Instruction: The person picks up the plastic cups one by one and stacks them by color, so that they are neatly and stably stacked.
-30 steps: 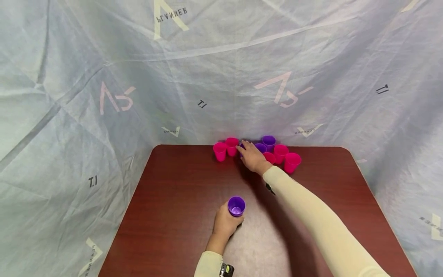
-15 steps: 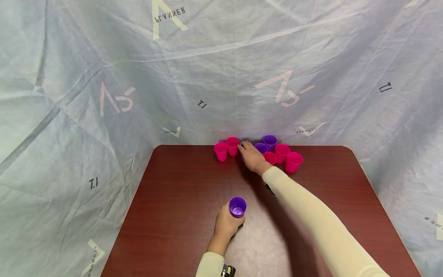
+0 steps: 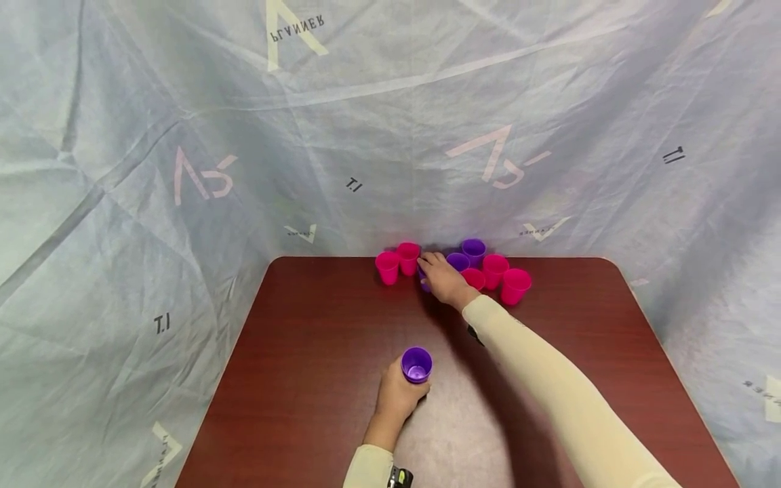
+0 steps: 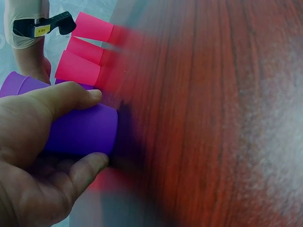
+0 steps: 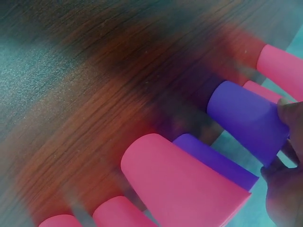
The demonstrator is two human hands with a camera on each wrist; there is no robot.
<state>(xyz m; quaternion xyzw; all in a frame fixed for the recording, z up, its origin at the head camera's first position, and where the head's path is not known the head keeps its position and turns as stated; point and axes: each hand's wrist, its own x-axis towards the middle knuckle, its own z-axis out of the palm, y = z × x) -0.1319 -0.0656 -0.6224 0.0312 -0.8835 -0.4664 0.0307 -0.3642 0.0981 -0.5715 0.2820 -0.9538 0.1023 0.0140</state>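
Note:
In the head view my left hand point(image 3: 395, 396) grips an upright purple cup point(image 3: 417, 364) at the middle of the table, and its open top faces me. The left wrist view shows thumb and fingers curled round this purple cup point(image 4: 83, 127), with a second rim line near its mouth. My right hand point(image 3: 444, 278) reaches to the far edge and holds another purple cup point(image 5: 244, 118) near its rim. That hand hides most of this cup in the head view. Just left of it stand two pink cups point(image 3: 387, 268).
Right of my right hand, two more purple cups point(image 3: 473, 251) and several pink cups point(image 3: 516, 286) stand close together. A grey printed sheet point(image 3: 390, 169) hangs behind the brown table point(image 3: 317, 352) and along its sides.
My right hand has closed its fingers on the purple cup at the back and drawn it slightly toward me. My left hand and its cup have stayed in place.

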